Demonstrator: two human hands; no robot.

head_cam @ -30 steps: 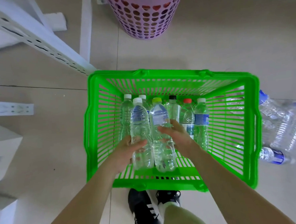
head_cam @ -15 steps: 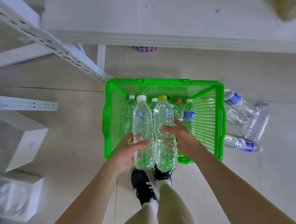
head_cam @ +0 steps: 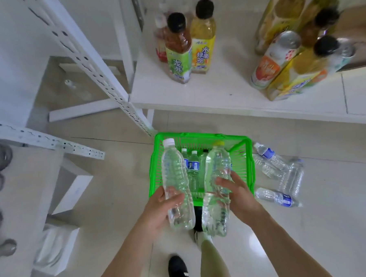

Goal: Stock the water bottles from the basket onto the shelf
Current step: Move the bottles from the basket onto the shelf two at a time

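The job looks to be in its early part: no water bottle stands on the shelf (head_cam: 217, 92) as far as it shows, only tea bottles (head_cam: 178, 51) near its left end and a cluster of other drinks (head_cam: 279, 57) toward the right, with bare board along the front edge between them. The left hand (head_cam: 160, 211) grips a white-capped bottle (head_cam: 176, 181) round its lower half and the right hand (head_cam: 238, 197) grips a yellow-capped bottle (head_cam: 217, 170) at the waist, both held roughly upright above the green basket (head_cam: 250, 166), which sits on the floor just below the shelf's front edge. At least three more bottles (head_cam: 193, 167) stand against the basket's far wall, and loose bottles (head_cam: 272, 161) lie on the floor beside its right wall — whether those belong to the job I cannot tell. The held bottles hide much of the basket's inside, so the count left is uncertain; the shelf is cut off at the top and right.
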